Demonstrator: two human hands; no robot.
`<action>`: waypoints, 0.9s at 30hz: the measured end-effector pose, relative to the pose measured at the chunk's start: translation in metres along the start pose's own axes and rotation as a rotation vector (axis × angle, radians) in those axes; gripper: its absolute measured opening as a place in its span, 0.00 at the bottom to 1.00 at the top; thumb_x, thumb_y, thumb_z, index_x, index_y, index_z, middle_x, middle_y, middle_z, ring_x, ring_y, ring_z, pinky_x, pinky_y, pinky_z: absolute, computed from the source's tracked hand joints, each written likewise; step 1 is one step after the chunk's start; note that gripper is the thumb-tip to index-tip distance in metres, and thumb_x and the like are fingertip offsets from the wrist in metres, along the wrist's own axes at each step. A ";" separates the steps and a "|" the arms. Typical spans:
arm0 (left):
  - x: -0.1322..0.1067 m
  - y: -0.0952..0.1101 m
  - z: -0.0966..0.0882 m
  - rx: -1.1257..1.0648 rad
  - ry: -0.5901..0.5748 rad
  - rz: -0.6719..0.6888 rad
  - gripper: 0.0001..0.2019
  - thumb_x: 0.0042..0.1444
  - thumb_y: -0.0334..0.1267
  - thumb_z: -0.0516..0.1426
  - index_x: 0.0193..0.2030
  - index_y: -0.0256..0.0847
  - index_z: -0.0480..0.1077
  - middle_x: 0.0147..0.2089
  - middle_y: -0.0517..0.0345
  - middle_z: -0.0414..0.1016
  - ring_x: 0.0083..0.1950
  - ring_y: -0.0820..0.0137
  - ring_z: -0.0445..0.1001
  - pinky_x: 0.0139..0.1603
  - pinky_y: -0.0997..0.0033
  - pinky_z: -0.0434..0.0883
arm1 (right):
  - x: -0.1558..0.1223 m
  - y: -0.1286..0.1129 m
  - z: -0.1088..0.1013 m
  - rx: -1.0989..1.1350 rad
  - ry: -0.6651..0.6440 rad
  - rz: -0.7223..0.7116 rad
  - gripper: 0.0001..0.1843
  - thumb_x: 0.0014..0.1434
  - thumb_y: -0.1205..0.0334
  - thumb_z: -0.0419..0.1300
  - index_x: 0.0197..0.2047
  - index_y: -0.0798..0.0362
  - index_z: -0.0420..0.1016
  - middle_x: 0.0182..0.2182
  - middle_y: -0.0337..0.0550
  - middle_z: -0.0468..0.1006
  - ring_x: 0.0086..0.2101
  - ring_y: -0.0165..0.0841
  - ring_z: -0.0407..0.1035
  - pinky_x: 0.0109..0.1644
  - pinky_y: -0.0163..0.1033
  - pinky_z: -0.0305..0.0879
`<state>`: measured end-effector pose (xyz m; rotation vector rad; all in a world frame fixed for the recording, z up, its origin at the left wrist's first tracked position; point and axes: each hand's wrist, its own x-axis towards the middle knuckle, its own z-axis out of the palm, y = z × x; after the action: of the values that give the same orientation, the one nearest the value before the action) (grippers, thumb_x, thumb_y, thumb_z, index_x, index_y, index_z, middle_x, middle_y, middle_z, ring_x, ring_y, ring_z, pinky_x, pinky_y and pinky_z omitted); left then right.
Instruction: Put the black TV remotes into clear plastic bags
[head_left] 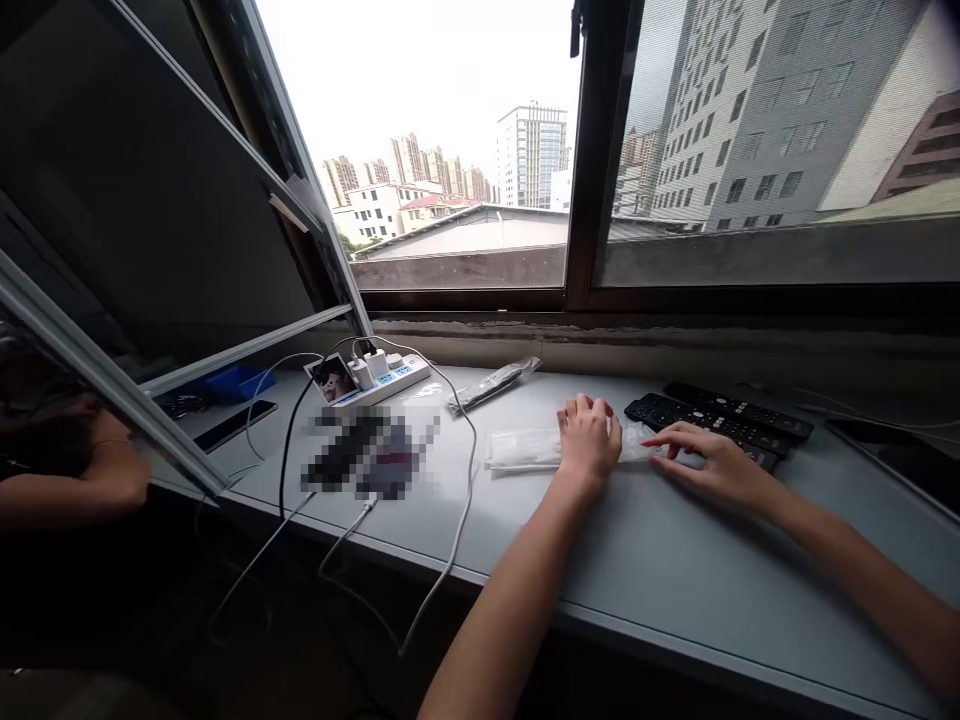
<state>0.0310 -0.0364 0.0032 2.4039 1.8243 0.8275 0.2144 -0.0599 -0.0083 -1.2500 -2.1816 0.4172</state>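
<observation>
A clear plastic bag (521, 448) lies flat on the grey window-side table (645, 560). My left hand (589, 437) rests on the bag's middle with fingers curled down on it. My right hand (705, 460) lies on the bag's right end, fingers stretched and pressed flat against the plastic. Just behind my right hand lie black remote controls (731, 415), side by side.
Another bagged remote (491, 384) lies further back. A white power strip (382, 380) with chargers and cables sits at the back left, beside a blurred patch. A black phone (235, 424) lies at far left. Another person's arm (90, 480) shows at left. The window frame (581, 200) stands behind.
</observation>
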 end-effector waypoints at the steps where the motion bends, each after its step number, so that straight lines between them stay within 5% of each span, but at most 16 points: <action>1: 0.000 0.000 0.000 -0.007 0.002 0.012 0.09 0.61 0.39 0.47 0.42 0.43 0.65 0.46 0.54 0.65 0.51 0.66 0.62 0.54 0.66 0.57 | 0.000 -0.001 -0.001 0.005 0.003 0.002 0.18 0.56 0.48 0.54 0.43 0.47 0.76 0.40 0.47 0.74 0.35 0.36 0.70 0.42 0.43 0.67; 12: 0.003 0.002 -0.004 0.011 -0.043 0.086 0.08 0.60 0.37 0.48 0.40 0.43 0.67 0.46 0.55 0.66 0.50 0.66 0.62 0.53 0.66 0.57 | 0.005 -0.007 -0.005 0.025 0.012 -0.006 0.14 0.56 0.55 0.54 0.41 0.49 0.77 0.37 0.44 0.74 0.34 0.33 0.70 0.42 0.41 0.66; 27: 0.001 0.001 -0.001 0.014 -0.076 0.111 0.07 0.59 0.38 0.49 0.39 0.44 0.67 0.46 0.56 0.66 0.51 0.67 0.62 0.53 0.66 0.56 | 0.005 -0.005 -0.002 0.052 0.003 -0.008 0.14 0.56 0.53 0.54 0.39 0.49 0.78 0.36 0.44 0.75 0.33 0.33 0.69 0.41 0.42 0.66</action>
<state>0.0320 -0.0364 0.0046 2.5273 1.6901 0.7223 0.2104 -0.0589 -0.0021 -1.2134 -2.1589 0.4653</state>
